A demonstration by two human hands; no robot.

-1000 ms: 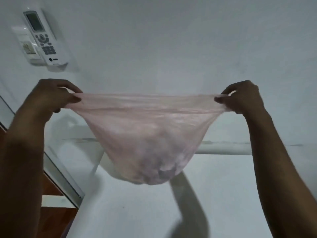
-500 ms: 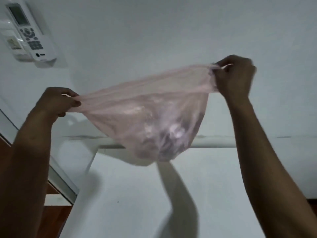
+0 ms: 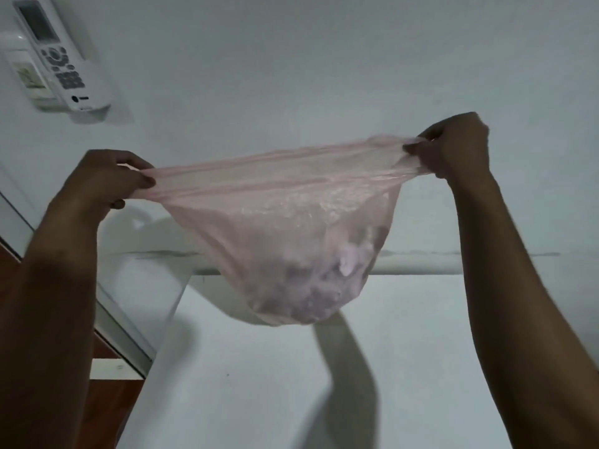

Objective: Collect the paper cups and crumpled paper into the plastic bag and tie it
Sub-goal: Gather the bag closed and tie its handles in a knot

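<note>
**Bag stretched between two hands above table**

While hanging clear above the white table (image 3: 405,367), the pink plastic bag (image 3: 291,228) is being held up by both hands, its mouth pulled out into a long taut band. Left hand (image 3: 107,178) is pinching the left end of the bag's rim, fingers curled round the gathered plastic. Right hand (image 3: 457,147) is gripping the right end, sitting a bit higher than the left, so the rim is slanting upward to the right. Bag is sagging into a rounded pouch between the hands; pale lumpy contents are sitting in its bottom, too blurred to tell cups from paper. Bag's shadow is falling on the table just below it. Up and left of the bag, a white remote (image 3: 58,56) is sitting in a holder on the wall (image 3: 324,59).
</note>
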